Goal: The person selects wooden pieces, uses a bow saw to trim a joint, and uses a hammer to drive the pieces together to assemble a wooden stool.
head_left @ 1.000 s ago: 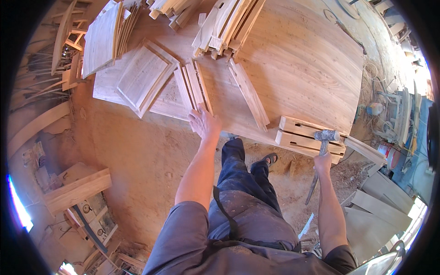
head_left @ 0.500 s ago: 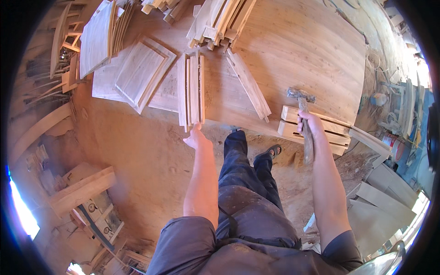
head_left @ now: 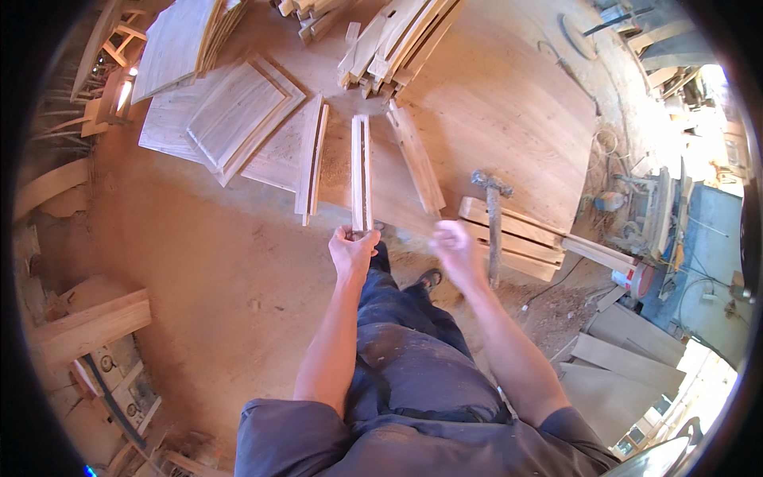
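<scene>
My left hand [head_left: 352,248] grips the near end of a long grooved wooden rail [head_left: 362,171], which points away from me over the edge of a big round wooden top [head_left: 509,103]. A second rail [head_left: 310,159] lies just left of it. Blurred by motion, my right hand [head_left: 457,245] hangs in the air holding nothing, a little to the right of the rail's near end. A hammer [head_left: 493,222] lies by itself on a slatted wooden frame [head_left: 517,238], to the right of that hand.
Raised-panel doors [head_left: 238,111] lie flat at the upper left. A pile of wooden strips [head_left: 397,40] sits at the far edge of the round top. Beams [head_left: 87,326] rest on the sawdust floor at left; boards and machines crowd the right side.
My right hand has set the hammer down on the slatted frame and moved left. My left hand has closed on the end of a grooved rail, now held in front of me.
</scene>
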### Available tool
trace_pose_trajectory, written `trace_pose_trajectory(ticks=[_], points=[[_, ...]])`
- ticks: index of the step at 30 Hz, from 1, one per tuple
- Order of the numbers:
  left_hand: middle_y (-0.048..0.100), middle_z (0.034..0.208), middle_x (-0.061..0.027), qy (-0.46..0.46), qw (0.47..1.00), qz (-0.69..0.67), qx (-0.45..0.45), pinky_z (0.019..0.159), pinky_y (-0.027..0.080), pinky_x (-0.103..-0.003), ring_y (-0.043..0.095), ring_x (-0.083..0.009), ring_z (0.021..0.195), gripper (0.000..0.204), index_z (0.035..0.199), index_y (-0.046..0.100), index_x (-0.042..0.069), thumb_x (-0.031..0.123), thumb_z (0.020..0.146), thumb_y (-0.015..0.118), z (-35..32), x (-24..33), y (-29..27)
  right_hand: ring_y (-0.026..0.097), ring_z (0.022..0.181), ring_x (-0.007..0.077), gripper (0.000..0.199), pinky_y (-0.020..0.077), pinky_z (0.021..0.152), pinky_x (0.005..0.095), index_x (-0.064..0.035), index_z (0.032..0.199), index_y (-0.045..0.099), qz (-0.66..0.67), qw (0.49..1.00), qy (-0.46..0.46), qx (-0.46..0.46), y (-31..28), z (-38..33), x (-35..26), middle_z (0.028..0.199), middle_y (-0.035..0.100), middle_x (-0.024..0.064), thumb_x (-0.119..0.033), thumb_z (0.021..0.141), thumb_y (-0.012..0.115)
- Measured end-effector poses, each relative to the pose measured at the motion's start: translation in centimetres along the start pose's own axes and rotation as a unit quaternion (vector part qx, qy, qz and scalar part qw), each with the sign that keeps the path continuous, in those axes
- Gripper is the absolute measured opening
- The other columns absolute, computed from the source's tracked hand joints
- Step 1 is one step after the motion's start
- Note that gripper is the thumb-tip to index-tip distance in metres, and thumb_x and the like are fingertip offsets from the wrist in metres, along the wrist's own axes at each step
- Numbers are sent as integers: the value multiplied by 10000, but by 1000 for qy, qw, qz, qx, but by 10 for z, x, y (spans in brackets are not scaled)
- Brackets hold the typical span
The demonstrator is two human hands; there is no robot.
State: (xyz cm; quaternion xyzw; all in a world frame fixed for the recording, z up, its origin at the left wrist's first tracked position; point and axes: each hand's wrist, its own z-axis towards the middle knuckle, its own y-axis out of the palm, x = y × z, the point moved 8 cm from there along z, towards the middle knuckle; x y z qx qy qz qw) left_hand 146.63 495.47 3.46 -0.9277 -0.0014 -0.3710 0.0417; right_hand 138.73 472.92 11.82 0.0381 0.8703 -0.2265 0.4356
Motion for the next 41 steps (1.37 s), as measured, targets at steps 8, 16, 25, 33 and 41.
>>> trace_pose_trajectory(ticks=[8,16,25,33,41], points=[[622,732,-65,-4,997,-19,-73,503,555,-271,608,-124,559,350,918,548,-23,119,758,824,-98,-5,0,670,693,236,288,551,581,368,54,1096,630,269,925,223,-148,112,-16,15,884,677,149,-139,885,661],[648,952,-30,2,989,-88,-117,693,505,-272,597,-100,790,441,1200,600,-15,307,921,714,-170,-47,-109,671,936,221,608,556,816,355,26,1309,503,46,983,0,-178,108,-141,25,1104,675,153,-110,781,772],[606,969,-61,15,914,-396,89,706,536,-358,620,-205,822,462,1197,568,-14,54,785,765,-118,-65,-290,490,1264,399,972,392,1091,433,-13,1511,320,-180,804,-349,-446,264,-252,-76,1309,530,253,-292,727,821],[620,925,-64,187,902,-373,110,694,535,-333,626,-182,779,428,1141,556,21,119,788,778,-114,98,-493,579,1140,225,716,450,988,361,1,1390,484,-78,817,-83,-566,469,-262,-176,1208,623,153,-242,793,795],[629,1012,-61,266,886,-354,136,834,521,-342,624,-173,902,523,1224,538,17,107,779,798,-74,174,-631,574,1211,214,692,412,1085,380,-3,1414,477,-103,748,-78,-651,597,-252,-259,1296,612,146,-179,818,780]])
